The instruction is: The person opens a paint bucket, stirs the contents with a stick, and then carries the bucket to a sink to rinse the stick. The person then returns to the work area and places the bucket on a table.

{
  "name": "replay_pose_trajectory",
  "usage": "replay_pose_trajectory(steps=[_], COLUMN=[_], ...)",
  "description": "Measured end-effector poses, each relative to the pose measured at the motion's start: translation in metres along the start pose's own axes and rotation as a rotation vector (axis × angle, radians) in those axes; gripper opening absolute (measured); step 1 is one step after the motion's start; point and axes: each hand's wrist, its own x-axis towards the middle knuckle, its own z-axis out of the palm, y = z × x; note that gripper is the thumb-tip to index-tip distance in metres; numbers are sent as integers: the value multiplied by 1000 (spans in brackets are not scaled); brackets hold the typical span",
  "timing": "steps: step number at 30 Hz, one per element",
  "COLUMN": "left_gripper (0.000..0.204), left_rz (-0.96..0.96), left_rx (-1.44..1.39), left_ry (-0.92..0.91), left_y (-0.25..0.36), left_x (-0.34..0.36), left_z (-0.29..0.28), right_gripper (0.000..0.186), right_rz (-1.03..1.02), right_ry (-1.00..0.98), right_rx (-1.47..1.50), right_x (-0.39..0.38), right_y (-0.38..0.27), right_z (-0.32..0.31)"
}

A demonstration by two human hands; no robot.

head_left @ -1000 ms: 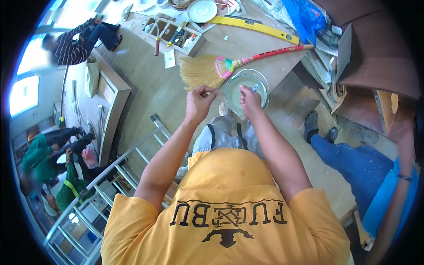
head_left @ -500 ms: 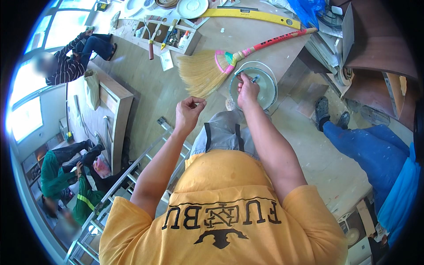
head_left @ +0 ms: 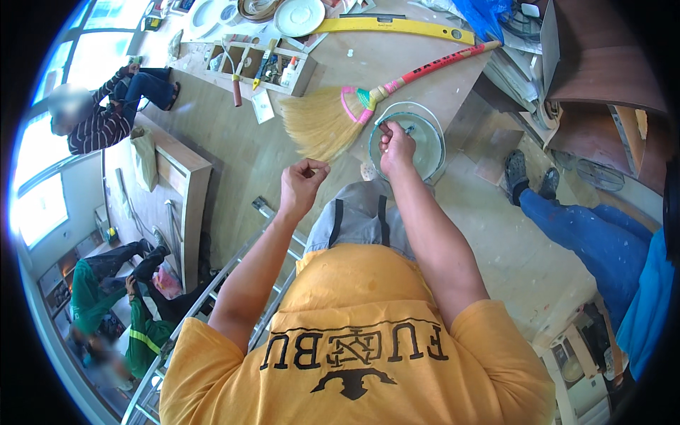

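My left hand [head_left: 303, 187] is closed in a pinch just below the bristle tips of a straw broom [head_left: 322, 120]; whatever it pinches is too small to make out. The broom has a red handle and lies across the work table. Over the left side of a round, pale bucket [head_left: 440, 152] is my right hand [head_left: 397, 147], its fingers curled closed. A small bluish piece shows beside those fingers, but I cannot tell what it is or whether they hold it. Pale contents show inside the bucket.
A yellow spirit level [head_left: 397, 30] and a divided wooden box [head_left: 301, 74] of tools lie beyond the broom. An aluminium ladder [head_left: 263, 244] stands at my left. Close on the right are another person's blue-trousered legs [head_left: 581, 223]. More people sit at the left.
The whole view has shifted slightly. Both hands stay closed and hold nearly the same places by the broom and bucket.
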Motion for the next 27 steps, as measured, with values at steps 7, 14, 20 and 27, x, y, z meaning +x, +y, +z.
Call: replay_pose_trajectory(steps=[7,14,20,27], left_gripper=[15,16,16,15], left_rz=[13,4,-33,-54], left_rx=[51,-59,-120,-100], left_ry=[1,27,61,64], left_y=[8,8,10,-4], left_x=[0,-1,-15,-26], left_z=[1,10,19,27], right_gripper=[5,15,21,16], right_rz=[-34,-21,9,7], right_ry=[9,-26,41,99], right_rx=[-92,-121,-175,-348], right_x=[1,5,6,4], right_y=[3,5,8,-8], right_z=[1,4,-6,-23])
